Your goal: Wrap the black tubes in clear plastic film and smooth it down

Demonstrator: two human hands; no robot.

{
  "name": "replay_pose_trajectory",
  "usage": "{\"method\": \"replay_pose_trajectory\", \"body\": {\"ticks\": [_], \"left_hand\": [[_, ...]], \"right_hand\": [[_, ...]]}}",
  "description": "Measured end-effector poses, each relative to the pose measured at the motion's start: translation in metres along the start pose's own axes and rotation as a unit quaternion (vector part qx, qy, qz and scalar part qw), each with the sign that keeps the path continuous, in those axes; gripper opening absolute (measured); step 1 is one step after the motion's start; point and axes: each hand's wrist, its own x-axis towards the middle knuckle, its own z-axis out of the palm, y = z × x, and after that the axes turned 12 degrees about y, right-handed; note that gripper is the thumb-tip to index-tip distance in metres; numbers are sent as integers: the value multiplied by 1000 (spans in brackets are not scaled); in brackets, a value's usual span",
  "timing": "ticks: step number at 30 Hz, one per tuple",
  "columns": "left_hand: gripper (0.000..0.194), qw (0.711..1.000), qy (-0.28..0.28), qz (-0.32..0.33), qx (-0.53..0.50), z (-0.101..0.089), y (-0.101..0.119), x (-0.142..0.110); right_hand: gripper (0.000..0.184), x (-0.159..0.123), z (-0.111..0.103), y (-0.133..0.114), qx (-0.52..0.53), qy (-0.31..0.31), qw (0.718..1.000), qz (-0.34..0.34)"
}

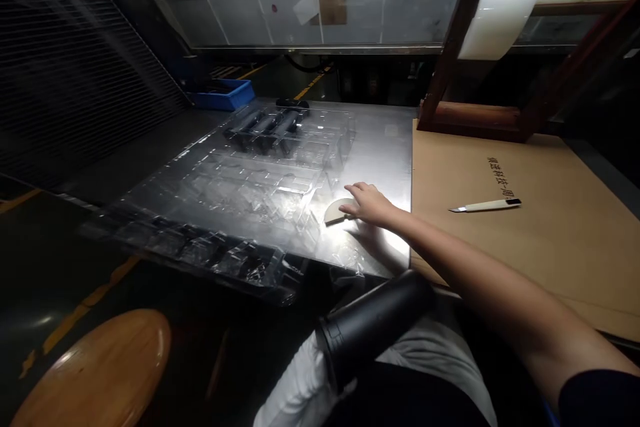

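My right hand [369, 203] reaches over the metal tabletop with thumb and forefinger apart. Its thumb tip is at a flat, pale half-disc with a dark straight edge [336, 211]; whether it grips the piece is not clear. A black cylinder [377, 320] lies tilted across my lap, over pale cloth. My left hand cannot be made out. Left of my right hand, clear plastic trays [250, 187] with moulded hollows cover much of the tabletop. Several black cylindrical parts [273, 123] sit in the far tray.
A craft knife [485, 205] with its blade showing lies on the brown cardboard [550, 247] at right. Behind it stands a dark wooden frame [470, 123] carrying a white roll [500, 20]. A blue bin [223, 95] is at far left, and a round wooden stool [95, 373] at lower left.
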Motion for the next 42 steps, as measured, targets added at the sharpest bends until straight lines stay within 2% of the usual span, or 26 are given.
{"method": "replay_pose_trajectory", "body": {"ticks": [3, 6, 8, 11, 14, 17, 20, 23, 26, 28, 33, 35, 38, 42], "left_hand": [[28, 998, 12, 10, -57, -6, -5, -9], [24, 992, -31, -14, -119, -12, -9, -7], [19, 987, -59, -33, -149, -15, -12, -1], [14, 976, -72, -43, -200, -9, -13, 10], [17, 964, -92, -71, -238, 9, -9, 22], [20, 966, -105, -102, -212, 34, -5, 33], [28, 979, -108, -102, -139, 59, -9, 45], [44, 986, -110, -94, -83, 82, -19, 57], [44, 991, -118, -56, -38, 98, -29, 66], [38, 992, -121, -25, -10, 106, -32, 70], [31, 995, -92, 16, 22, 114, -33, 78], [29, 996, -75, 33, 37, 113, -34, 81], [39, 995, -50, 50, 63, 109, -35, 85], [50, 993, -26, 52, 99, 108, -35, 87]], "right_hand": [[48, 8, 28, 3, -40, 53, 998, 10], [48, 2, 34, 8, -36, 91, 995, 22], [42, -9, 22, 14, -22, 111, 993, 32], [35, -38, -14, 28, -1, 161, 986, 45], [39, -87, -55, 48, 7, 250, 966, 72], [35, -147, -78, 72, -36, 348, 929, 123], [35, -198, -76, 95, -123, 399, 887, 197], [37, -222, -58, 114, -167, 398, 875, 220], [39, -227, -44, 125, -170, 400, 881, 186], [39, -226, -43, 126, -162, 403, 882, 185], [29, -211, -69, 116, -65, 398, 881, 246], [30, -195, -83, 109, -10, 393, 894, 213], [31, -163, -98, 99, 57, 338, 931, 121], [32, -142, -96, 83, 51, 302, 951, 40]]}}
